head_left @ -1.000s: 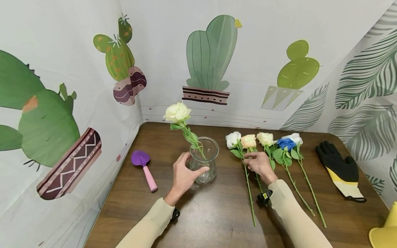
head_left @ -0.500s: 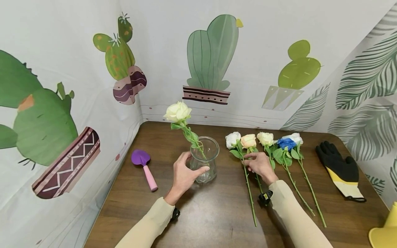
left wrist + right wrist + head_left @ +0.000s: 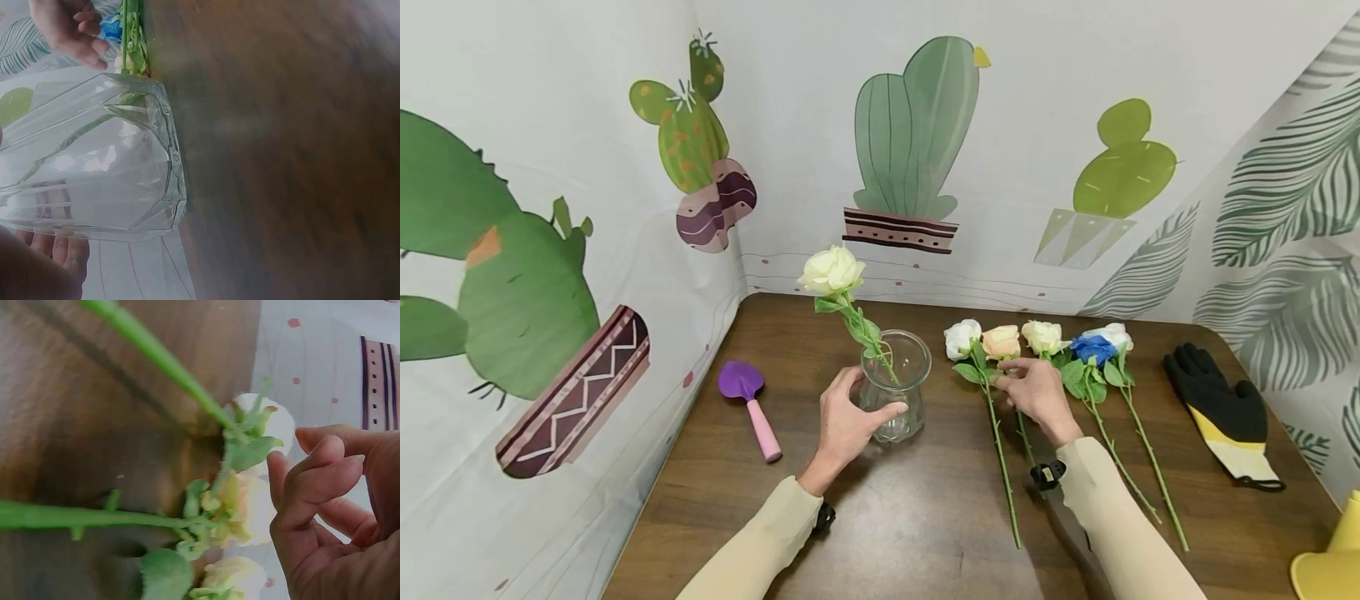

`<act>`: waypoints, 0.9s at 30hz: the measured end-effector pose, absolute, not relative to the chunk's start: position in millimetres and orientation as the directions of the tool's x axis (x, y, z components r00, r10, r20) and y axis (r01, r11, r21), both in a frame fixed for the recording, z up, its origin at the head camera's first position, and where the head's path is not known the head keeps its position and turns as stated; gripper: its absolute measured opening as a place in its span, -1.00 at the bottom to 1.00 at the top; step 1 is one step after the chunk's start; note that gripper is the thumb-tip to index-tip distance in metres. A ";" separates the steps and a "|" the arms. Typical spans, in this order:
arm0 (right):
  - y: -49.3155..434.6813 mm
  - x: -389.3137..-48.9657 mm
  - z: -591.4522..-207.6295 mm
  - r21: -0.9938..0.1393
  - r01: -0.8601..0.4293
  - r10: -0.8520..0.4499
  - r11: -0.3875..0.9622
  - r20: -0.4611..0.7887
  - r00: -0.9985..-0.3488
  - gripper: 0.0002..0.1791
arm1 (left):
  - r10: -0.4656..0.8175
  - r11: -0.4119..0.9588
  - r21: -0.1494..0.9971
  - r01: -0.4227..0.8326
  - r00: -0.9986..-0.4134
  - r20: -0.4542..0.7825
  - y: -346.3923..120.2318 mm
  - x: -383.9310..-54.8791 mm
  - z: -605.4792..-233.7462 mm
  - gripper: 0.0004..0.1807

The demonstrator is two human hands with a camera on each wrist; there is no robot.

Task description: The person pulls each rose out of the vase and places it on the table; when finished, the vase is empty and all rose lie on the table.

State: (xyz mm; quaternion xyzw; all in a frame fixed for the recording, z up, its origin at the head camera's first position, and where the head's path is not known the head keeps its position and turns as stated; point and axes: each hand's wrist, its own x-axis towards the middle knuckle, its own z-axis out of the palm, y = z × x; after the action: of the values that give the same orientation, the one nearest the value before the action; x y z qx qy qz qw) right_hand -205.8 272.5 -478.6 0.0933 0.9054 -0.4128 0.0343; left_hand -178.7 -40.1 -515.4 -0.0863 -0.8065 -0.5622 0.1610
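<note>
My left hand [image 3: 842,417] grips the side of a clear glass vase [image 3: 912,407], its fingers round the far side and the thumb across the front. One cream rose [image 3: 832,271] leans to the left out of the vase, and its stem shows through the glass. Over the row of loose roses hovers my right hand [image 3: 1039,392], fingers loosely bent and nothing visibly held. It is nearest a peach rose [image 3: 1002,342] and a white rose [image 3: 962,339]; in the right wrist view its fingertips [image 3: 306,434] are close to the white bloom. Whether they touch is unclear.
Right of these lie another cream rose [image 3: 1042,337], a blue rose [image 3: 1093,348] and a second white rose [image 3: 1118,336]. A purple and pink trowel [image 3: 751,400] lies at the left. A black and yellow glove [image 3: 1221,408] and part of a yellow object [image 3: 1326,575] are at the right.
My right hand has shifted slightly up and to the right over the roses, away from the first white rose's stem. The left hand and the vase have stayed put.
</note>
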 end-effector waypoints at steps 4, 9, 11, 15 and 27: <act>269.2 -203.1 -466.5 -0.755 0.145 0.129 0.639 -0.081 -0.988 -0.56 | -0.042 0.354 0.879 0.319 -0.934 0.356 -40.4 -179.1 -515.4 -0.30; 261.2 -198.9 -449.5 -0.753 0.065 0.099 0.655 0.000 -0.995 -0.58 | -0.039 0.355 0.878 0.320 -0.934 0.356 -40.9 -179.7 -514.9 -0.30; 256.2 -196.4 -441.5 -0.761 0.040 0.096 0.647 0.029 -0.995 -0.59 | -0.038 0.358 0.877 0.320 -0.934 0.356 -41.1 -179.8 -514.7 -0.30; 243.6 -190.7 -425.1 -0.783 -0.025 0.087 0.622 0.101 -0.991 -0.62 | -0.036 0.361 0.876 0.320 -0.934 0.356 -41.2 -179.7 -514.5 -0.30; 200.0 -182.5 -386.0 -0.815 -0.194 -0.012 0.547 0.224 -0.975 -0.63 | -0.036 0.348 0.884 0.311 -0.938 0.344 -40.5 -178.9 -513.2 -0.30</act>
State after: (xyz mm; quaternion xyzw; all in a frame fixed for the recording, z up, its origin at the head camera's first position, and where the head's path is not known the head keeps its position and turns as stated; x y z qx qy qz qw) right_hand -182.5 200.0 -386.0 -0.0587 0.8742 -0.4723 -0.0963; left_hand -178.9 -40.5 -513.2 -0.0853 -0.8065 -0.5645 0.1539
